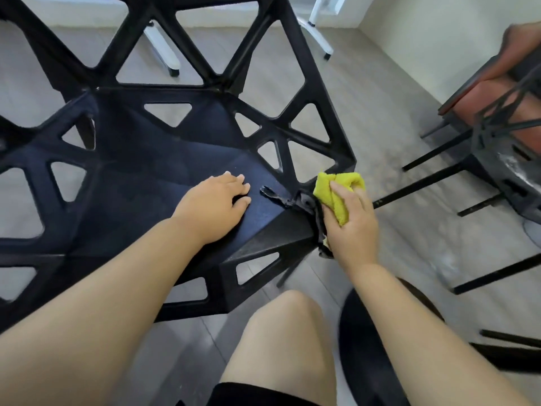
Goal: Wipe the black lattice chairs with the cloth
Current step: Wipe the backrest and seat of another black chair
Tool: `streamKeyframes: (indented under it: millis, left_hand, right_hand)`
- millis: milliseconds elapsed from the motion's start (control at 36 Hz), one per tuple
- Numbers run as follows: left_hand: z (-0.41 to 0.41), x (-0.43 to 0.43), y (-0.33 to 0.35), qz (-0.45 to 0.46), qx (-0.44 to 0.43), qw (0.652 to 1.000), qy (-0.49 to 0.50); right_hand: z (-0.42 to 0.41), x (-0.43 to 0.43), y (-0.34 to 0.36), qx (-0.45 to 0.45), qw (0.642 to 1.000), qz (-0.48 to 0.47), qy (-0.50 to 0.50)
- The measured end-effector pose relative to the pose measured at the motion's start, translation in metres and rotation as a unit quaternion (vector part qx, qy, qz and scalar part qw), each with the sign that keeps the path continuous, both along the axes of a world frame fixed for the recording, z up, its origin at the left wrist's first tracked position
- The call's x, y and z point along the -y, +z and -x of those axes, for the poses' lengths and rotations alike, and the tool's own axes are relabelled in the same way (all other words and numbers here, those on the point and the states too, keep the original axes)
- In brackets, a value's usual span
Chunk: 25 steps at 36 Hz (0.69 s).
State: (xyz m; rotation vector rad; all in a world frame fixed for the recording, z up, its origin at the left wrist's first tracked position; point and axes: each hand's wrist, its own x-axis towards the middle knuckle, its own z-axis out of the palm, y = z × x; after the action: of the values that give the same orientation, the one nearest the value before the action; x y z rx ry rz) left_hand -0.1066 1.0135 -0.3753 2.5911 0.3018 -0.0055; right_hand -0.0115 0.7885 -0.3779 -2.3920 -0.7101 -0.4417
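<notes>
We see the black chair facing us, its back at the far side and its seat running left to right. Our left hand lies flat on the seat, fingers straight and close together. Our right hand has its fingers curled tight round the yellow cloth, pressing it against the seat's right corner.

2 bare arms reach forward. Left hand lies flat, palm down, fingers straight. Right hand, just right of it, grips a cloth.
</notes>
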Motion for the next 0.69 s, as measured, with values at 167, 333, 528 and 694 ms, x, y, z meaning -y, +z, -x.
streamKeyframes:
  millis: [167, 333, 528, 694]
  left_hand:
    - [0.007, -0.006, 0.002, 0.021, -0.024, 0.998, -0.045]
    - [0.031, -0.022, 0.004, 0.036, -0.008, 0.997, -0.066]
    - [0.041, -0.026, 0.002, 0.031, 0.014, 0.997, -0.072]
    - [0.042, -0.026, 0.000, 0.024, 0.019, 0.997, -0.076]
  right_hand:
    - [0.081, -0.006, -0.033, -0.047, 0.994, -0.094, -0.017]
    - [0.146, -0.030, -0.062, 0.037, 0.990, -0.060, 0.125]
    - [0.116, -0.017, -0.050, 0.134, 0.971, 0.017, 0.198]
    - [0.133, -0.027, -0.055, 0.028, 0.995, -0.072, 0.065]
